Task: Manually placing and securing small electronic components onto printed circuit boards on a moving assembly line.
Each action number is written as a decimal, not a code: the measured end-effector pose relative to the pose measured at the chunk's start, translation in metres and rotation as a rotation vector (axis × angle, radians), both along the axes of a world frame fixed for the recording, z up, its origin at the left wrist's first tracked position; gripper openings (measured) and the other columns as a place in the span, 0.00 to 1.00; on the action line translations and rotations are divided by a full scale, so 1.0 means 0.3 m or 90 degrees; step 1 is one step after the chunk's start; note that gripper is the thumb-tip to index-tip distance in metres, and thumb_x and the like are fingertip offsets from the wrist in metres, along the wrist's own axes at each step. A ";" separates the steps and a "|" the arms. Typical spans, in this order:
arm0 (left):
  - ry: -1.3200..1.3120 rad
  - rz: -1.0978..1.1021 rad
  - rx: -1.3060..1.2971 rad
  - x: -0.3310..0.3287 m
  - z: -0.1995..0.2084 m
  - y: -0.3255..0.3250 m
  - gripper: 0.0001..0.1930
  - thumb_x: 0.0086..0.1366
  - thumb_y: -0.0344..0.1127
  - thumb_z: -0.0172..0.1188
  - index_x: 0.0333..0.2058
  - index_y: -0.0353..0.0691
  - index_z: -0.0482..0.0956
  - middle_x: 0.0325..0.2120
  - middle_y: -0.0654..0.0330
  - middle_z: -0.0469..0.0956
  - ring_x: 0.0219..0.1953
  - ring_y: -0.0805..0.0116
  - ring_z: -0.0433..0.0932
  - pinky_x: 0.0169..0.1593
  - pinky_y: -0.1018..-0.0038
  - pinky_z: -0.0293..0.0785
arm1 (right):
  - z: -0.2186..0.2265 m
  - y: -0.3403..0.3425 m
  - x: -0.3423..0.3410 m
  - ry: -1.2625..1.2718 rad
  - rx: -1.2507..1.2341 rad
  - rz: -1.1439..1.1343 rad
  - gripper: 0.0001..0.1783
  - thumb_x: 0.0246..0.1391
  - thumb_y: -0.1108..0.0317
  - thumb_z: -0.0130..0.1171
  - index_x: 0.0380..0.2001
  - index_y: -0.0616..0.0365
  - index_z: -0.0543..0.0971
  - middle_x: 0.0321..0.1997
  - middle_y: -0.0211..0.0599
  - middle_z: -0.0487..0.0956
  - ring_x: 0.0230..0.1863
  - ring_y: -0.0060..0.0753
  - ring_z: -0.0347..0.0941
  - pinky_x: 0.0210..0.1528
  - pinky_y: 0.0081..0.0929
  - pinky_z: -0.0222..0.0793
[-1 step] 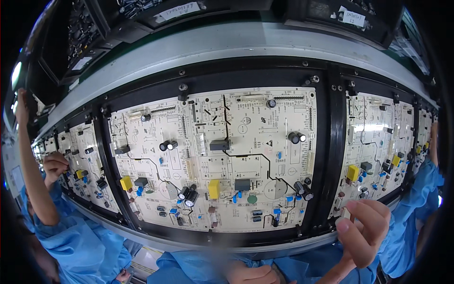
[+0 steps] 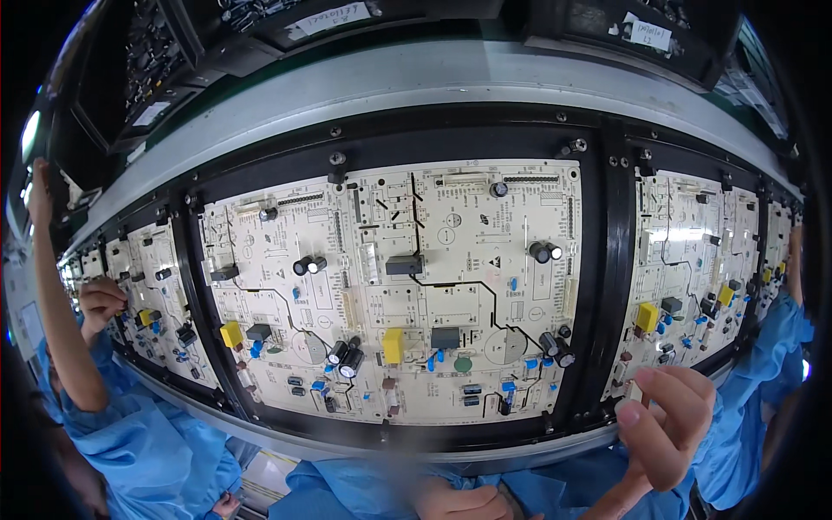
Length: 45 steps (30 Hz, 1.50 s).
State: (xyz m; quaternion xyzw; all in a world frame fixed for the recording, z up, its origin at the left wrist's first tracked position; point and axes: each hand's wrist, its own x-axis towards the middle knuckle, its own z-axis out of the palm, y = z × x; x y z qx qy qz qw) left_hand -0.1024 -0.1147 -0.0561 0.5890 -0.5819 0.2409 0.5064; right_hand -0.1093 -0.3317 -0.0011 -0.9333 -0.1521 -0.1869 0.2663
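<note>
The right hand (image 2: 672, 425) is positioned at the lower left corner of the right-hand cream printed circuit board (image 2: 654, 279). Its thumb and forefinger tips are close together; whether a part is gripped between them cannot be told. The left hand (image 2: 464, 500) is at the lower edge of the view, fingers curled, well apart from the right hand; its grip cannot be told.

The central cream printed circuit board (image 2: 468, 305) lies in front of the person, seated in a black rectangular frame (image 2: 613, 217). It carries two like layouts side by side. The right layout includes a yellow box-shaped component (image 2: 393, 346), a dark grey rectangular block (image 2: 445, 338) to its right, and a green disc component (image 2: 462, 365) below that block.

A silver-grey metal rail (image 2: 485, 78) runs beyond the frame. Black parts bins (image 2: 394, 19) stand past the rail. At far left, a co-worker's hand (image 2: 102, 299) is over another board.
</note>
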 end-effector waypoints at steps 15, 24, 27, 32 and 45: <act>-0.002 -0.014 -0.097 -0.043 0.050 0.042 0.07 0.60 0.30 0.54 0.23 0.38 0.78 0.19 0.61 0.71 0.19 0.71 0.70 0.20 0.76 0.59 | 0.074 0.032 0.031 0.036 -0.245 0.158 0.22 0.43 0.86 0.54 0.46 0.65 0.74 0.42 0.49 0.74 0.43 0.53 0.71 0.42 0.44 0.71; -0.025 0.141 -0.078 -0.072 0.074 -0.003 0.10 0.58 0.35 0.59 0.29 0.32 0.78 0.16 0.63 0.65 0.17 0.69 0.66 0.19 0.73 0.57 | 0.074 0.075 0.054 0.029 -0.187 0.167 0.19 0.34 0.84 0.57 0.35 0.61 0.78 0.36 0.40 0.72 0.37 0.42 0.70 0.37 0.34 0.67; -0.036 0.123 -0.059 -0.066 0.064 -0.001 0.10 0.61 0.33 0.55 0.32 0.31 0.78 0.17 0.62 0.67 0.18 0.69 0.67 0.19 0.74 0.56 | 0.097 0.083 0.046 0.077 -0.165 0.153 0.19 0.43 0.86 0.56 0.41 0.62 0.77 0.33 0.42 0.70 0.35 0.43 0.69 0.37 0.32 0.67; -0.052 0.150 -0.057 -0.074 0.066 -0.028 0.10 0.62 0.32 0.55 0.31 0.30 0.79 0.16 0.62 0.66 0.17 0.69 0.67 0.19 0.74 0.54 | 0.081 0.080 0.042 0.042 -0.157 0.142 0.20 0.39 0.84 0.58 0.40 0.60 0.78 0.31 0.40 0.70 0.33 0.41 0.69 0.34 0.34 0.66; -0.050 0.257 -0.069 -0.101 0.074 -0.070 0.07 0.50 0.33 0.62 0.24 0.39 0.73 0.14 0.66 0.62 0.15 0.70 0.66 0.17 0.73 0.57 | 0.038 0.055 0.028 0.114 -0.051 0.066 0.12 0.49 0.83 0.56 0.39 0.63 0.74 0.32 0.43 0.71 0.34 0.45 0.70 0.38 0.33 0.66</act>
